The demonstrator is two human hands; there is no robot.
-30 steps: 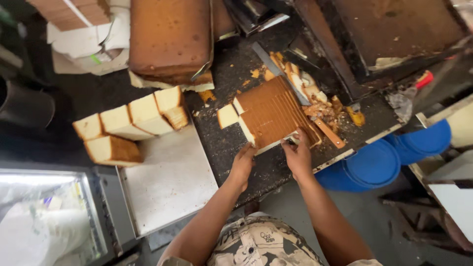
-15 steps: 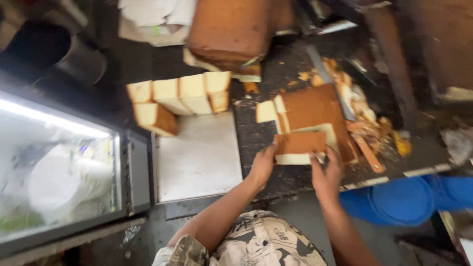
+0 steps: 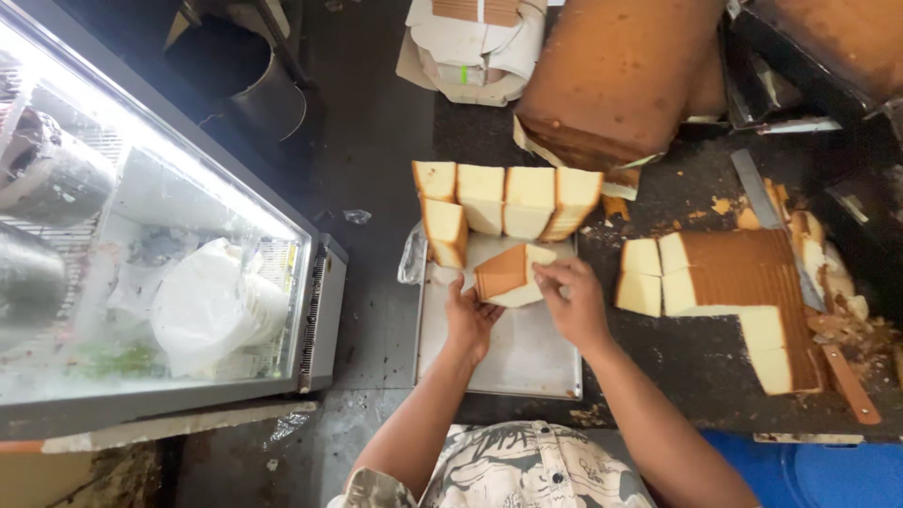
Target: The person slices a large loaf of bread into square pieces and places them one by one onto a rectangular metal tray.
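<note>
A cut block of sponge cake, brown crust on top and pale yellow inside, is held between both hands over a metal tray. My left hand grips its lower left edge and my right hand holds its right side. Several similar cake blocks stand in a row at the tray's far end, with one more in front of them at the left. The larger cut slab of cake lies on the dark worktop to the right.
A long knife and crust trimmings lie beside the slab. A whole brown loaf sits at the back. A lit glass display case stands at left. Blue tubs are below the worktop.
Both hands took a cut block off the big slab and carried it left over the metal tray. The view has swung left, so the display case now fills the left side.
</note>
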